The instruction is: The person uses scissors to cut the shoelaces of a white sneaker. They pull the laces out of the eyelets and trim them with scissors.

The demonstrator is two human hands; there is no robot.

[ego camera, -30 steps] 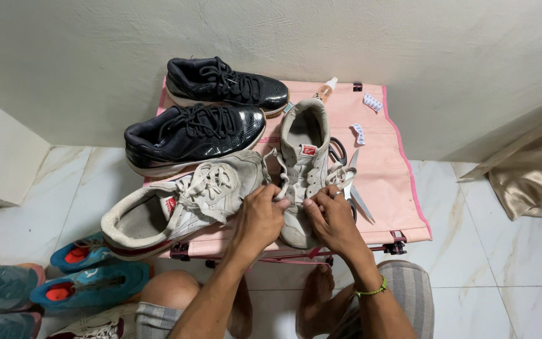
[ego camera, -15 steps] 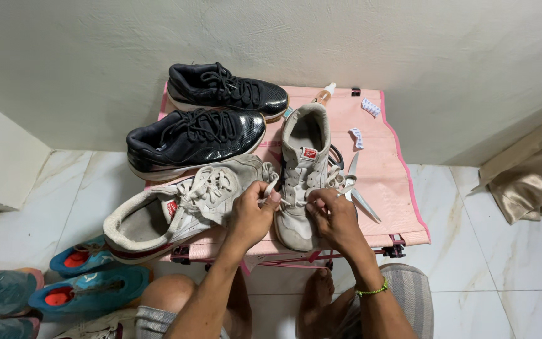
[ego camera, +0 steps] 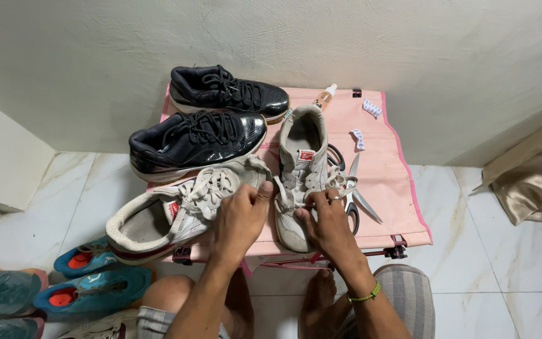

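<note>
A worn grey-white sneaker [ego camera: 301, 157] lies toe toward me on a pink fabric stool top [ego camera: 389, 188]. My left hand [ego camera: 241, 216] pinches its lace at the left side of the lacing. My right hand [ego camera: 326, 221], with a ring on one finger, grips the lace at the right side near the toe. The matching sneaker [ego camera: 170, 210] lies on its side to the left, under my left forearm. Scissors [ego camera: 351, 191] rest open just right of the shoe I am holding.
Two black glossy sneakers [ego camera: 199, 141] [ego camera: 227, 91] sit at the stool's back left. A small bottle [ego camera: 324, 97] and two small white clips [ego camera: 371, 108] lie at the back. Blue-and-orange shoes [ego camera: 89, 285] stand on the marble floor left. Beige cloth [ego camera: 534, 176] hangs at right.
Both hands have stayed on the grey sneaker's laces, shifting slightly down toward the toe. The camera has tilted a little; the shoes have not moved.
</note>
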